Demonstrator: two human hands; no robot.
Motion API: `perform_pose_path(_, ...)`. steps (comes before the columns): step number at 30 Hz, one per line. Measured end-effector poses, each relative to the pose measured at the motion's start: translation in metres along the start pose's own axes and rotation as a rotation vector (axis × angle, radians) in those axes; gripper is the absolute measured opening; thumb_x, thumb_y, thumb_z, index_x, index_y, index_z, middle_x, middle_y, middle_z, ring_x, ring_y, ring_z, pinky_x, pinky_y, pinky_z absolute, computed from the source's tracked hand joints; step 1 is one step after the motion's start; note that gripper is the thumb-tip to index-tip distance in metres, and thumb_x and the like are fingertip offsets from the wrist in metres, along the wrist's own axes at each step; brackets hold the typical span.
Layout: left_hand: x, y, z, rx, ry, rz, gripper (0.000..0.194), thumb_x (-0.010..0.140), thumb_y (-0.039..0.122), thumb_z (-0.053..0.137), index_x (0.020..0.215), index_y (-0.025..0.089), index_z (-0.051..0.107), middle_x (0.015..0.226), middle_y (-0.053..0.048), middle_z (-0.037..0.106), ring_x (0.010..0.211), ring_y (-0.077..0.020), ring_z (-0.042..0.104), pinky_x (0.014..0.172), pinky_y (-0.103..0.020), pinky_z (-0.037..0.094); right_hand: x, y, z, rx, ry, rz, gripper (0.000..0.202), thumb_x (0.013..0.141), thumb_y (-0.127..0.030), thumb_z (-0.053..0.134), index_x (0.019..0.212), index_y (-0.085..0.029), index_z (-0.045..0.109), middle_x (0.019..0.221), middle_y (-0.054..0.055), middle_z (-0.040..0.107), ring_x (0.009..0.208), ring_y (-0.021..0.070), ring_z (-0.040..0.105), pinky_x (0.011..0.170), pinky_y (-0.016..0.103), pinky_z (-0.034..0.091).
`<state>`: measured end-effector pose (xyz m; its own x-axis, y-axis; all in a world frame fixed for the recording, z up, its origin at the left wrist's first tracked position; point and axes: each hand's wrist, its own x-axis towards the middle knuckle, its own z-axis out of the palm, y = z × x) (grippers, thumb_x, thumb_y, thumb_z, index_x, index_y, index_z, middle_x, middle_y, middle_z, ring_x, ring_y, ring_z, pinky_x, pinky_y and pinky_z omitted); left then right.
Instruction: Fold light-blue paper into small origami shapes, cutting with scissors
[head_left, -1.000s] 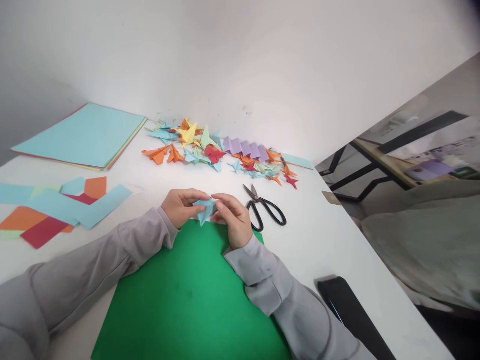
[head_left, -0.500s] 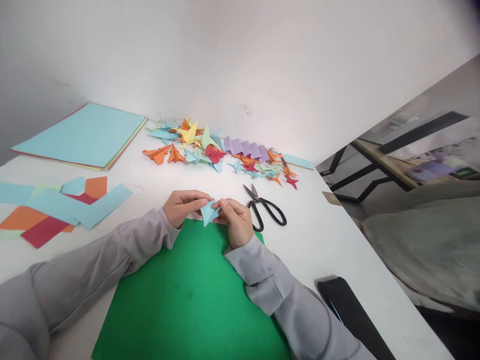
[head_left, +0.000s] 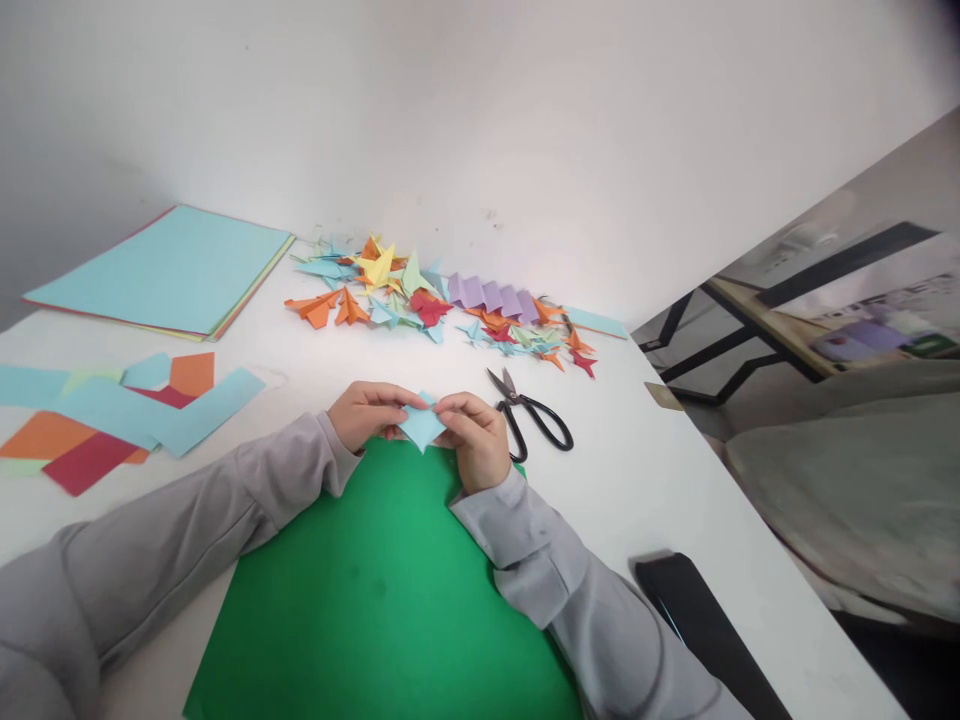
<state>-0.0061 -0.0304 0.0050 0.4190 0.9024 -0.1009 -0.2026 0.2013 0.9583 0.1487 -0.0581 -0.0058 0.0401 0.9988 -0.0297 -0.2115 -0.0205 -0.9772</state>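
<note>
A small light-blue folded paper is held up between my two hands, its pointed end facing down toward me. My left hand pinches its left side between thumb and fingers. On the right side, my right hand grips it the same way. Both hands are above the far edge of a green sheet that lies on the white table. Just right of my right hand rest black-handled scissors, blades partly apart. Some fingers are hidden behind the paper.
Folded paper shapes in several colours lie along the wall, beside a purple pleated strip. At the left are loose paper pieces and a stack of coloured sheets. A black phone-like object lies by my right forearm.
The light-blue paper now looks wider and flatter between my fingers, with its top point showing. My hands have shifted only slightly; everything else stays in place.
</note>
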Motion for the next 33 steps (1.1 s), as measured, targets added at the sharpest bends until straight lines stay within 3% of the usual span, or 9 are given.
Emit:
perform_pose_path(10,-0.0043,0.0031,0.0032,-0.122,-0.024,-0.025,0.032,0.045,0.013,0.075,0.076,0.011,0.068,0.062,-0.002,0.066,0.057,-0.0127,0.06,0.056,-0.026,0.05,0.0021,0.0007,-0.0006,0.022,0.019,0.017,0.013,0.059,-0.017,0.053,0.063,-0.019,0.064,0.052,-0.003,0.053,0.044,0.0096,0.047,0.04,0.02,0.039)
perform_pose_path(22,-0.0021,0.0011,0.0013,-0.102,-0.017,0.013,0.033,0.045,0.018,0.077,0.075,0.009,0.067,0.056,-0.003,0.065,0.051,-0.0124,0.06,0.054,-0.025,0.049,0.0009,0.0031,-0.0009,0.005,-0.041,-0.005,0.009,0.063,-0.026,0.064,0.071,-0.021,0.063,0.056,-0.005,0.052,0.046,0.0084,0.049,0.044,0.02,0.041)
perform_pose_path(27,-0.0018,0.0008,0.001,-0.044,0.038,0.023,0.026,0.05,0.023,0.076,0.07,0.009,0.066,0.053,-0.003,0.064,0.049,-0.0118,0.059,0.053,-0.025,0.048,0.0011,0.0026,-0.0007,-0.02,-0.039,0.001,0.014,0.064,-0.031,0.065,0.072,-0.02,0.063,0.056,-0.004,0.054,0.046,0.0089,0.049,0.044,0.021,0.041)
perform_pose_path(33,-0.0011,0.0004,0.004,-0.148,0.074,0.011,0.024,0.05,0.026,0.075,0.062,0.01,0.063,0.052,-0.001,0.062,0.05,-0.0126,0.058,0.053,-0.027,0.048,0.0005,0.0006,-0.0001,-0.088,-0.062,-0.032,0.019,0.063,-0.034,0.067,0.075,-0.02,0.063,0.058,-0.003,0.055,0.046,0.0084,0.048,0.045,0.021,0.04)
